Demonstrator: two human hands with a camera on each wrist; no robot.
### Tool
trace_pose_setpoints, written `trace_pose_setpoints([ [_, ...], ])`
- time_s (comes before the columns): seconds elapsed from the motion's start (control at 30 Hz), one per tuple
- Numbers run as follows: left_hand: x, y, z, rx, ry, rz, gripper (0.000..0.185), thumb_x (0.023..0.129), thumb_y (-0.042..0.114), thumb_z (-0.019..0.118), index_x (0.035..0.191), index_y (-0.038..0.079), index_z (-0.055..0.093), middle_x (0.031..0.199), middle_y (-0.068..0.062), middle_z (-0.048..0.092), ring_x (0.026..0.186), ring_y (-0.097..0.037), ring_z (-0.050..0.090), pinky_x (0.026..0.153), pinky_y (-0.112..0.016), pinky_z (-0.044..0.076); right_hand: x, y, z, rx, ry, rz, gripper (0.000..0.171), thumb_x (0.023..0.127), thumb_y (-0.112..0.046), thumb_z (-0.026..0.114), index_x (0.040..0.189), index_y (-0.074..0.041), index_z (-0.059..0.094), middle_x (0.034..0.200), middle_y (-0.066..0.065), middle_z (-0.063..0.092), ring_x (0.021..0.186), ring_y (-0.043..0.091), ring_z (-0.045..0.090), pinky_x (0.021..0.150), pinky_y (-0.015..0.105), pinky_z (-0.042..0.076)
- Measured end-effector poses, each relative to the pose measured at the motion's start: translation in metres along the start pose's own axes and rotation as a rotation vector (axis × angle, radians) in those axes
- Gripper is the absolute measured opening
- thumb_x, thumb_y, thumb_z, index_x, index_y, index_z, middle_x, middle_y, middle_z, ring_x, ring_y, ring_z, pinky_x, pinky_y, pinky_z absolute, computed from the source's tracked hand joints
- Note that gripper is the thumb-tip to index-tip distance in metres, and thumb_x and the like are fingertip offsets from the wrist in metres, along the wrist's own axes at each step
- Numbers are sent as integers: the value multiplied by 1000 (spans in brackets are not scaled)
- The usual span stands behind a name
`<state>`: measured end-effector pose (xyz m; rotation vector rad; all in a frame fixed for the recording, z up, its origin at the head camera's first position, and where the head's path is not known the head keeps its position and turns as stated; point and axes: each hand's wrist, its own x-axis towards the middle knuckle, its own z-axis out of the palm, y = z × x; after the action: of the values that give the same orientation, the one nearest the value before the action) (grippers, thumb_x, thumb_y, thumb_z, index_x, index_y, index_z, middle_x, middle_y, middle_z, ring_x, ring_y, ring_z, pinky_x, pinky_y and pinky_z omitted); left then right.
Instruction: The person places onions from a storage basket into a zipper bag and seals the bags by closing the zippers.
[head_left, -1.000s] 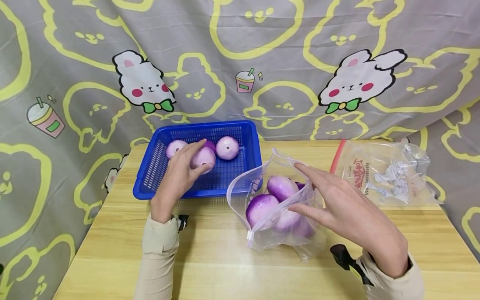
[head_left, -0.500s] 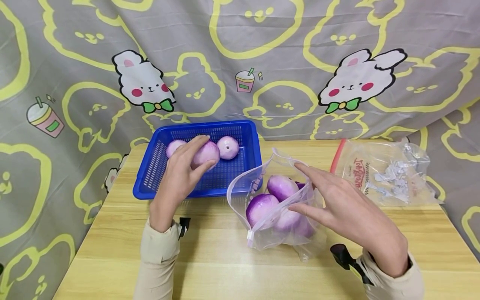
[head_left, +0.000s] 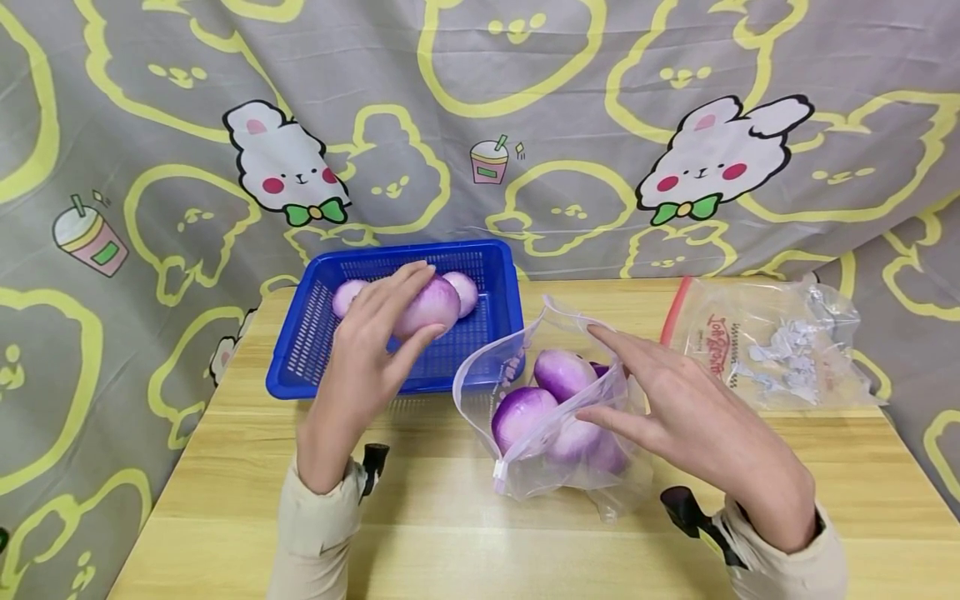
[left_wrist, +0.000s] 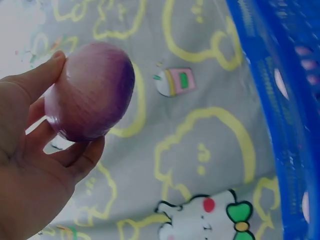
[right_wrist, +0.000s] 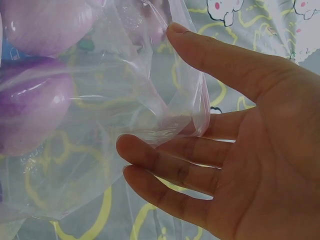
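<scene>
The left hand [head_left: 367, 333] has a purple onion [head_left: 433, 307] gripped — thumb on one side, fingers curled round the other — and from the head view it sits over the blue basket [head_left: 300, 388]. The right hand [head_left: 675, 400] is spread, thumb wide of the fingers, at the mouth of a clear zip bag [head_left: 555, 483]; the thumb touches the plastic, though how firmly the fingers bear on it I can't tell. Several bagged onions [head_left: 566, 377] lie inside, some blurred by the film and overlapping, so I can't count them surely. In the basket, the left onion [head_left: 347, 297] is partly covered by the left hand, and the far onion [head_left: 463, 292] by the held one. Both forearms are cut off at the bottom — just sleeves. Off right, a red-edged bag [head_left: 697, 333] holds crumpled whitish scraps, hard to make out.
</scene>
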<state>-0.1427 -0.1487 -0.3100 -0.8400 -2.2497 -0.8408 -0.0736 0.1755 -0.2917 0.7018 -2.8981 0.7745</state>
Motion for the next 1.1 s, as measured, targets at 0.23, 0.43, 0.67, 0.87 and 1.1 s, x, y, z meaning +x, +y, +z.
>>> trace_pose_setpoints([
  [0.23,3,33,-2,-90,28,104,54,88,14,76,138,4,58,143,-10,56,131,-28,51,113,-40,37,0,0,0,0,4,-6,78,91,-52,67,153,-15,38,146,15,51,130,36,51,103,59,41],
  [0.43,1,55,5,-150,-58,161,51,99,32,60,139,1,55,143,-13,55,134,-26,50,113,-36,37,-1,0,1,-4,23,-32,77,91,-49,69,152,-14,40,143,14,54,129,35,53,102,57,43],
  [0.67,-6,71,13,-138,-140,194,52,95,30,67,138,2,56,140,-13,57,132,-23,53,109,-32,41,-2,-5,1,-18,41,-64,77,90,-48,70,153,-15,39,144,12,54,129,34,54,102,57,44],
  [0.87,-11,81,17,-37,-147,209,55,91,31,72,135,1,59,136,-15,60,126,-23,58,102,-31,47,-2,-9,4,-22,65,-118,78,89,-42,73,153,-14,38,143,12,54,127,33,55,101,55,46],
  [1.1,-14,93,20,34,-154,128,54,95,40,64,139,8,58,125,-16,53,106,-23,61,90,-31,55,-4,-16,9,-15,71,-133,79,90,-42,73,154,-15,37,148,12,50,132,33,51,104,55,43],
])
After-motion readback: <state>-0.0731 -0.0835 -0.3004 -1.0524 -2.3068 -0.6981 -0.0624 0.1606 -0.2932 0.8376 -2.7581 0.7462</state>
